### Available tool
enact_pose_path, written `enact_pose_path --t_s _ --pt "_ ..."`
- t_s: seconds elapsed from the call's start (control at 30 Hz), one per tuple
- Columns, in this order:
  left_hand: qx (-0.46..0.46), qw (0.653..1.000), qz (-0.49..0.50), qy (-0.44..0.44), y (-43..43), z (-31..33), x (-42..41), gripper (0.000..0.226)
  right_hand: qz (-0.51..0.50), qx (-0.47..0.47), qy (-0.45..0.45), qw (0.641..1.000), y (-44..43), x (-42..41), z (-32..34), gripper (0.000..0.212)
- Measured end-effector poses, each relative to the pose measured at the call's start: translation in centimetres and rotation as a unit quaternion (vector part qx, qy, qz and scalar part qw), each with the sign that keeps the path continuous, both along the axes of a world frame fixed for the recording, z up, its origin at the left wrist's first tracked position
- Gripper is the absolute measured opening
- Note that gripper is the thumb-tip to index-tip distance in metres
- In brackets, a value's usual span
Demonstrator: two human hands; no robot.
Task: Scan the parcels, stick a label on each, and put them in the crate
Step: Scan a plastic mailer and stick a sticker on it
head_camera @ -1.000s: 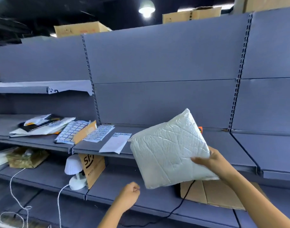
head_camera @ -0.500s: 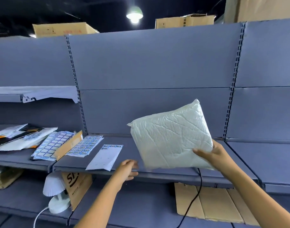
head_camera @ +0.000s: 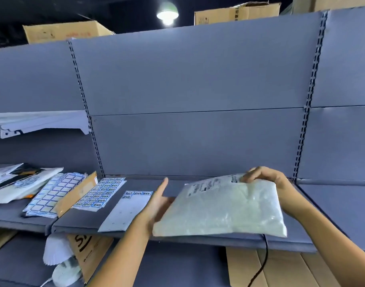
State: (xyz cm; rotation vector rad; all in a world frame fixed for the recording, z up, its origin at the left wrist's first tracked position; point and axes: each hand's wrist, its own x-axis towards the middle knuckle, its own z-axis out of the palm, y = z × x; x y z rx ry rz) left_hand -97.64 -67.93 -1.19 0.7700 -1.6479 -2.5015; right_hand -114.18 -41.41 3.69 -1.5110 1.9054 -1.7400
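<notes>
A white padded parcel (head_camera: 223, 208) lies almost flat just above the grey shelf (head_camera: 177, 239), with a printed shipping label near its far edge. My right hand (head_camera: 266, 179) grips the parcel's far right corner, fingers curled over the top. My left hand (head_camera: 158, 201) touches the parcel's left edge with straight fingers, thumb pointing up. Sheets of blue-bordered labels (head_camera: 102, 193) lie on the shelf to the left, and a mostly peeled label sheet (head_camera: 127, 210) sits beside my left hand. No crate or scanner is in view.
Other flat mailers (head_camera: 17, 183) are stacked at the far left of the shelf. A cardboard piece (head_camera: 78, 193) lies between the label sheets. A black cable (head_camera: 262, 264) hangs below the shelf edge over flattened cardboard (head_camera: 291, 268). A small white fan (head_camera: 61, 264) stands on the lower shelf.
The parcel has tipped from upright to nearly flat and come down to the shelf, label side up. My left hand rose from the shelf edge to the parcel's left side.
</notes>
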Motion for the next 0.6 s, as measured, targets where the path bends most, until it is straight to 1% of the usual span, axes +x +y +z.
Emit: enact_pose_path --t_s 0.07,0.13,0.17,0.2,0.23,0.27,0.3,0.33,0.37,0.4,0.47,0.53,0.6 --pt "-0.048 0.998 -0.036 -0.010 -0.6 0.2 -1.0 0.056 -0.026 0.014 0.058 0.998 -1.4 -0.5 0.1 0.021" --pt "-0.070 0.997 -0.028 -0.010 -1.4 0.5 -2.1 0.052 -0.080 0.026 0.117 0.990 -2.5 -1.8 -0.4 0.026" --pt "-0.079 0.997 -0.011 0.010 -2.2 0.4 -2.8 0.052 -0.109 0.026 0.124 0.986 -3.0 -2.5 -0.7 0.030" --pt "-0.087 0.996 0.008 0.030 -2.9 0.4 -3.4 0.054 -0.128 0.016 0.089 0.988 -3.5 -3.2 -1.1 0.037" --pt "-0.094 0.994 0.033 0.048 -3.5 0.5 -4.0 0.059 -0.146 -0.012 0.004 0.989 -4.0 -3.7 -1.3 0.046" --pt "-0.090 0.992 0.064 0.067 -3.9 0.6 -4.4 0.059 -0.151 -0.048 -0.109 0.981 -4.2 -4.2 -1.6 0.049" --pt "-0.090 0.987 0.096 0.093 -4.3 0.5 -4.9 0.052 -0.144 -0.071 -0.218 0.963 -4.5 -4.5 -2.0 0.044" --pt "-0.089 0.981 0.121 0.122 -4.5 0.7 -5.2 0.041 -0.116 -0.077 -0.309 0.941 -4.7 -4.8 -2.4 0.039" --pt "-0.097 0.975 0.134 0.147 -4.9 0.7 -5.6 0.034 -0.070 -0.061 -0.360 0.928 -5.0 -4.9 -2.8 0.040" --pt "-0.105 0.971 0.135 0.166 -5.2 0.9 -5.8 0.034 -0.023 -0.035 -0.380 0.924 -5.4 -4.6 -3.2 0.047" --pt "-0.125 0.968 0.114 0.185 -6.0 1.5 -6.0 0.047 0.035 -0.007 -0.385 0.922 -6.3 -3.4 -3.4 0.055" --pt "-0.153 0.971 0.063 0.174 -6.9 2.4 -6.1 0.065 0.039 0.000 -0.399 0.916 -7.2 -2.9 -3.4 0.066" --pt "-0.173 0.971 0.018 0.164 -8.3 3.4 -6.3 0.066 0.051 -0.017 -0.420 0.906 -8.2 -2.6 -3.8 0.083"
